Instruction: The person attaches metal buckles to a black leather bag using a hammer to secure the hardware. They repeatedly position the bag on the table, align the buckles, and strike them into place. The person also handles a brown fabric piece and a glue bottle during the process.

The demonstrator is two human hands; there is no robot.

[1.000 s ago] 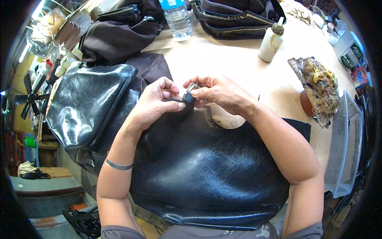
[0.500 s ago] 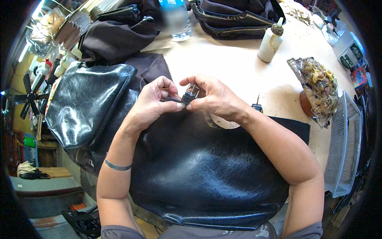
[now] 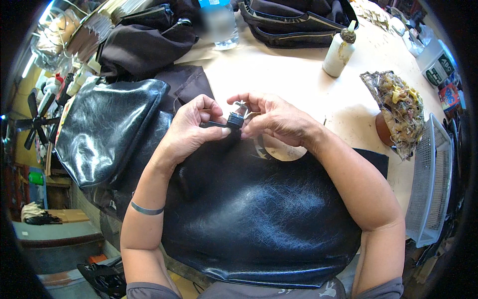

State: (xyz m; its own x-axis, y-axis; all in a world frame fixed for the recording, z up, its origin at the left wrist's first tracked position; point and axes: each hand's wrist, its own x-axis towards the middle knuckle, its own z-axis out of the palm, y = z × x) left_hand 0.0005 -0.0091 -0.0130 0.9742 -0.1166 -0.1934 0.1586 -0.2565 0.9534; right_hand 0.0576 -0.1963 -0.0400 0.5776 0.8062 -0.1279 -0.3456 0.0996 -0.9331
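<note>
Above a large piece of glossy black leather [image 3: 259,214], both my hands are at a short black strap [image 3: 235,120] with a silver metal buckle [image 3: 241,107] at its upper end. My left hand [image 3: 189,124] pinches the strap's left side between thumb and fingers. Curled round the buckle from the right is my right hand [image 3: 279,119], its index finger arching over the top and its thumb low beside the strap. Its exact contact with the buckle is partly hidden. Under my right wrist lies a round, cream-coloured disc [image 3: 286,151] with a shiny rim.
Left of my hands lies a folded glossy black piece [image 3: 112,124]. Dark fabric [image 3: 144,50], a water bottle [image 3: 226,32] and a black bag [image 3: 298,22] line the back. A stained white squeeze bottle [image 3: 338,57], a scrap-covered brown pot [image 3: 384,128] and a grey plastic basket [image 3: 423,184] stand right.
My right hand has shifted slightly, its thumb moving off the strap's lower end. The buckle is turned differently. My right wrist now covers most of the small spiked black object on the table.
</note>
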